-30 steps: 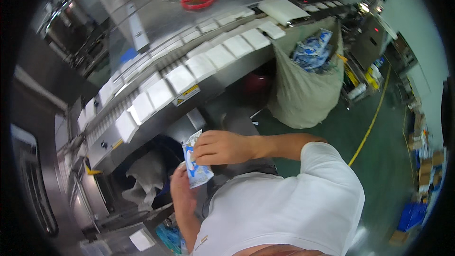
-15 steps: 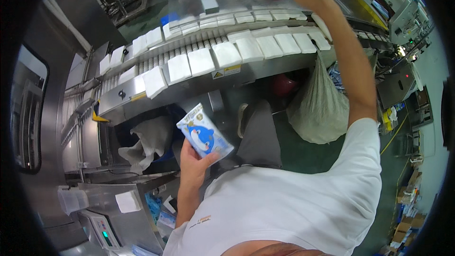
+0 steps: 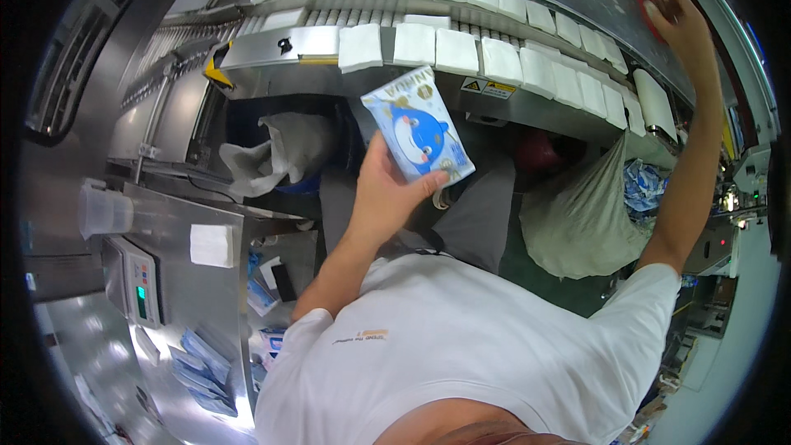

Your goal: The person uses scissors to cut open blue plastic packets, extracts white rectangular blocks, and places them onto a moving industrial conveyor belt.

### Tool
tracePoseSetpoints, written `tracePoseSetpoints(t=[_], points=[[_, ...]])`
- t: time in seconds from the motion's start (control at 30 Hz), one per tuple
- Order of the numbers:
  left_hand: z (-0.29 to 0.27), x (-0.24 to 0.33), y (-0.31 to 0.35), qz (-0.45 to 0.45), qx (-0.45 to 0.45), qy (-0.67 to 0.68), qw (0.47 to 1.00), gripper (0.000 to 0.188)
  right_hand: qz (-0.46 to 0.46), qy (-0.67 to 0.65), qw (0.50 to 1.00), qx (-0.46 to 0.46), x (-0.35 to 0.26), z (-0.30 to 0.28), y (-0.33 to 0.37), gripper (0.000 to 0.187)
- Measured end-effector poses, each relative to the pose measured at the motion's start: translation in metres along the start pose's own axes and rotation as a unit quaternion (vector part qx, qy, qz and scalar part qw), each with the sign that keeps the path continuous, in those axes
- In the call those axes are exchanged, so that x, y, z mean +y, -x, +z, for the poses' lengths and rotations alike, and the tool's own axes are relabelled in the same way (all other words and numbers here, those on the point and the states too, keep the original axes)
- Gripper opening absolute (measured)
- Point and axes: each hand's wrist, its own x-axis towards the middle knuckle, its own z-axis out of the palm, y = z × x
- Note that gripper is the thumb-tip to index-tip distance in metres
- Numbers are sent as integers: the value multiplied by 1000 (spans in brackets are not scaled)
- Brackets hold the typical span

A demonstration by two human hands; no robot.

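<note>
My left hand point(image 3: 387, 194) grips a soft pack point(image 3: 422, 128) by its lower end, thumb across the front. The pack is white and blue, with a cartoon whale on it. At the far right, my right arm stretches out over the steel machine top. My right hand point(image 3: 682, 21) is closed round the red handles of a pair of scissors point(image 3: 648, 10), whose blades point away toward the upper edge. Folded white wipes point(image 3: 457, 51) lie in rows along the roller conveyor point(image 3: 325, 20) in front of me.
A cloth sack point(image 3: 577, 214) with blue wrappers hangs under the conveyor at right. A dark blue bin point(image 3: 334, 128) holds grey cloth at left. On the steel side table stand a scale point(image 3: 140, 288), a clear tub point(image 3: 105, 210), a white wipe stack point(image 3: 212, 245) and flat blue packs point(image 3: 202, 371).
My view has turned, shifting the conveyor and side table. My right hand has gone from beside the scissors to holding their handles. The soft pack stays in my left hand, now higher in view.
</note>
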Motion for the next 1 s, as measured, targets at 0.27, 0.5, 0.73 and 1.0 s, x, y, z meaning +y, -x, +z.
tracePoseSetpoints(t=[0.27,0.5,0.73,1.0], points=[[-4,11,-14,79,54,24,995,72,171,-587,756,-236,-135,77,230,36],[3,12,-16,132,60,0,989,65,232,-689,588,-355,-193,111,267,49],[11,10,-13,108,46,11,993,74,208,-602,677,-370,-198,108,258,36],[10,4,-16,120,63,16,991,63,207,-463,798,-327,-178,66,249,30]])
